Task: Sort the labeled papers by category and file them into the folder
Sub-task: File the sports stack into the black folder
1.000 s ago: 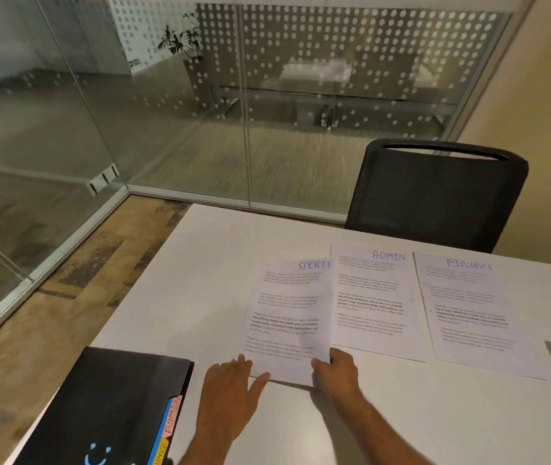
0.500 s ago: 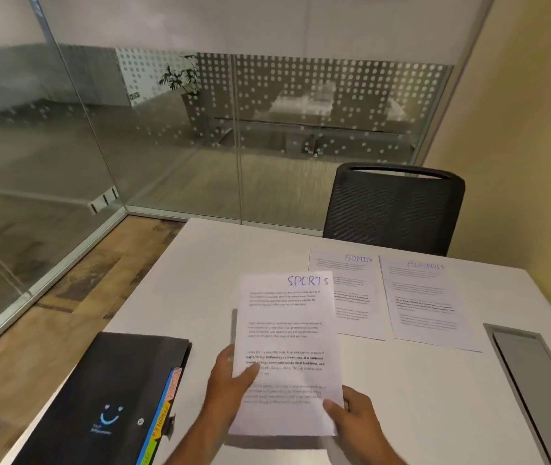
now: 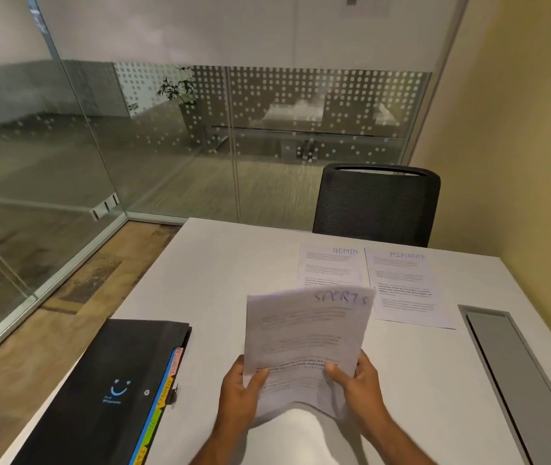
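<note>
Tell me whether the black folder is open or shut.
Shut: the black folder lies flat on the table, cover down, with coloured tabs poking out its right edge.

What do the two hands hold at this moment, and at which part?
Both hold the white printed sheet marked SPORTS, lifted off the table. The left hand grips its lower left edge and the right hand its lower right edge.

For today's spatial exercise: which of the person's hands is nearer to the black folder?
Left. The left hand grips the SPORTS paper on the side facing the folder; the right hand grips the paper's far edge, farther away.
</note>
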Tool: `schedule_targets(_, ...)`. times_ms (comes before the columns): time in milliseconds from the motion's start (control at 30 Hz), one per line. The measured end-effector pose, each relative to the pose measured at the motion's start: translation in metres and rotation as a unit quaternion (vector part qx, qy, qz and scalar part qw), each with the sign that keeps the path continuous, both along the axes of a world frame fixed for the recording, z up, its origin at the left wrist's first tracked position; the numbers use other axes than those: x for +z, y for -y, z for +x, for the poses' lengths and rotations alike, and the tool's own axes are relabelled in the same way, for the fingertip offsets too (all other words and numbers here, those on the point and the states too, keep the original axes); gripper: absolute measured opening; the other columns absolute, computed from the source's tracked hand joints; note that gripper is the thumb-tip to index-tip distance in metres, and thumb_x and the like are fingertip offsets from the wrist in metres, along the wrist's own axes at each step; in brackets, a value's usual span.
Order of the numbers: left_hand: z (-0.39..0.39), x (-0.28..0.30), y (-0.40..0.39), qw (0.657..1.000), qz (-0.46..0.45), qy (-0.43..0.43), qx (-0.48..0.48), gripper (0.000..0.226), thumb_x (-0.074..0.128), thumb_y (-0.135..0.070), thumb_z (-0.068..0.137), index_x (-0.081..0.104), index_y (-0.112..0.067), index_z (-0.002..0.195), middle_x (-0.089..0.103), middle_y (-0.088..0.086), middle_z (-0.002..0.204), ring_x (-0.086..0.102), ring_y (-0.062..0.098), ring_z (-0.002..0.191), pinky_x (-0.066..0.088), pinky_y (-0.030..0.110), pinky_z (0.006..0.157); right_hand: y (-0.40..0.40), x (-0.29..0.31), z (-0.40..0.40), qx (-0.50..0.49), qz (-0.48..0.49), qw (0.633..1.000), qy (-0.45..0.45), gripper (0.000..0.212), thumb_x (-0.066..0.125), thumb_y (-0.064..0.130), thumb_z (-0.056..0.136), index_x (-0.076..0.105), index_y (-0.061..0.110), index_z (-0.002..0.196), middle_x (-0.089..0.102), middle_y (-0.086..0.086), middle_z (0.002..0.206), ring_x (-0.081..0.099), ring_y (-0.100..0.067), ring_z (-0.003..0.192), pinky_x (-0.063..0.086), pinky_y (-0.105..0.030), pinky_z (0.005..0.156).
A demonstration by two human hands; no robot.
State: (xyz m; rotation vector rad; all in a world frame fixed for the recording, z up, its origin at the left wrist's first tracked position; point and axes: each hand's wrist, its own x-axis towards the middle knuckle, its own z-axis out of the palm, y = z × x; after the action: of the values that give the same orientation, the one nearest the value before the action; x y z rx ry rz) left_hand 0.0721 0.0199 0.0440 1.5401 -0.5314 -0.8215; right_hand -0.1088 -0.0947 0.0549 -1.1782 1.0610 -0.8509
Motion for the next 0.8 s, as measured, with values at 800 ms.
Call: schedule_targets(800,-0.006,-0.011,-0.016,0.996,0.047,0.081,-0.007,0.039,0.06,-0.001,0.094,0.055,-0.032,0.117,0.069,-0.008,0.11,0.065,0.005,0.1,0.053,0.014,0.081,-0.014,-0.038,-0.012,0.02,-0.027,0.997,-0.076,0.024,0.068,-0.002,0.089,0.071,0.011,0.109,0.078,0.002,0.099,0.073,-0.019,0.095,0.058,-0.036,0.087)
